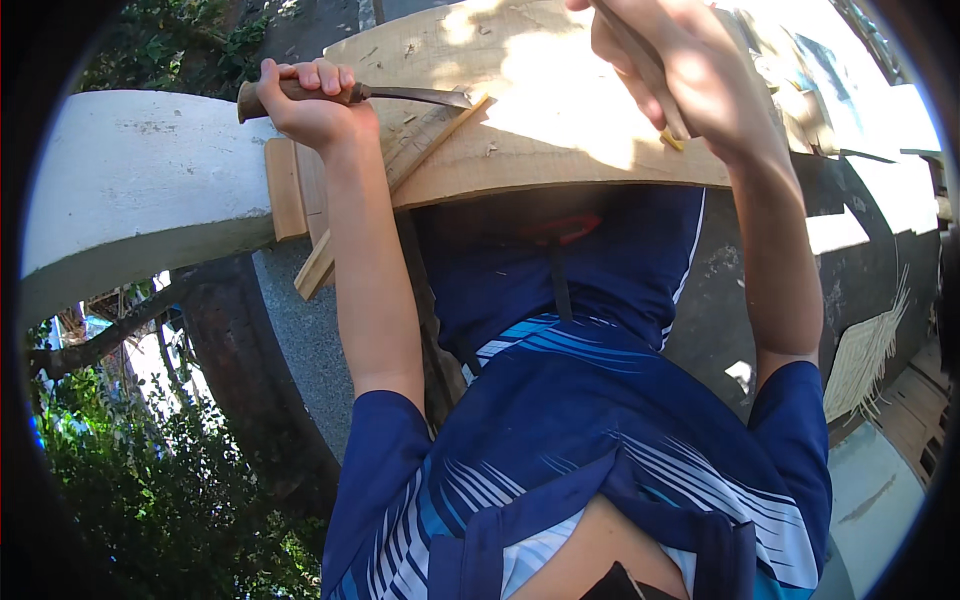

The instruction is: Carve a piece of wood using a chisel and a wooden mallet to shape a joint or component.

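Note:
My left hand (315,100) is closed around the wooden handle of a knife (415,95) with a slim, curved metal blade. The blade points right across a pale wooden board (560,140), its tip beside or on the end of a thin wooden strip (440,145); contact is unclear. At the upper right, my right hand (700,80) grips a flat brown piece of wood (643,60), held slanting above the board. Below that hand a small yellowish end (671,140) shows; I cannot tell whether it belongs to the held piece.
A white ledge (150,165) extends left of the board, with small wooden blocks (285,190) at its end. Wood chips (490,150) dot the board. A bundle of pale, frayed strips (865,355) lies at the right. Leafy plants (130,470) grow at the lower left.

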Available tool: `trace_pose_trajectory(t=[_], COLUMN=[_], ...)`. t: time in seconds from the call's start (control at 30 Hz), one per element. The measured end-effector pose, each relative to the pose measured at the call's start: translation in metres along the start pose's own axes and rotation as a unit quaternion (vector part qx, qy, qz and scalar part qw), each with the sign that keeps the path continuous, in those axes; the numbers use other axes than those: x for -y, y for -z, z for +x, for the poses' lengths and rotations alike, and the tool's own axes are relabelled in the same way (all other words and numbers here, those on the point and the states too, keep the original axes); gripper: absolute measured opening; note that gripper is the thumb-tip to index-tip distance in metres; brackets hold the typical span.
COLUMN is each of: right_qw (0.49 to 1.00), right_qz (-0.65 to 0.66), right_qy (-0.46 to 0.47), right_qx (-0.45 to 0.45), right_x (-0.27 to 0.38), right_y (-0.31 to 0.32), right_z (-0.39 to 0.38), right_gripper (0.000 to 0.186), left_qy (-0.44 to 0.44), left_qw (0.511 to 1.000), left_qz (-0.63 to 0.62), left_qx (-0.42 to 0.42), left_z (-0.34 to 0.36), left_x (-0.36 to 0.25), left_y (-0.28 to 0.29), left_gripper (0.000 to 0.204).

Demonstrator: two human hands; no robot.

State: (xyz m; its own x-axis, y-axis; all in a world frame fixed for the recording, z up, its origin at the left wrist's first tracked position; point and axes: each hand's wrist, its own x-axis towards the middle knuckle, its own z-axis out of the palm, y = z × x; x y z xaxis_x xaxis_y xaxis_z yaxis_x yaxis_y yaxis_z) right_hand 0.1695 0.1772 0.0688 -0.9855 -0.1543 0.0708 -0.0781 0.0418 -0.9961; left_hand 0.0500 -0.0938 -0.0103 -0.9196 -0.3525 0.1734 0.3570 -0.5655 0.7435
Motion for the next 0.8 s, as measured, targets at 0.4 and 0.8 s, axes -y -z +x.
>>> trace_pose_trajectory(t=[0.4, 0.8], right_qw=[0.8, 0.82], right_qz=[-0.599, -0.548], right_qy=[0.014, 0.077], right_qx=[-0.038, -0.145], right_x=[-0.097, -0.099], right_y=[-0.005, -0.014], right_z=[-0.028, -0.047], right_gripper=[0.033, 0.031], left_qy=[-0.059, -0.039], left_qw=[0.994, 0.974], left_qz=[0.014, 0.09], left_qx=[0.086, 0.204], left_z=[-0.015, -0.016], left_x=[-0.047, -0.015], left_y=[0.002, -0.045], left_gripper=[0.026, 0.024])
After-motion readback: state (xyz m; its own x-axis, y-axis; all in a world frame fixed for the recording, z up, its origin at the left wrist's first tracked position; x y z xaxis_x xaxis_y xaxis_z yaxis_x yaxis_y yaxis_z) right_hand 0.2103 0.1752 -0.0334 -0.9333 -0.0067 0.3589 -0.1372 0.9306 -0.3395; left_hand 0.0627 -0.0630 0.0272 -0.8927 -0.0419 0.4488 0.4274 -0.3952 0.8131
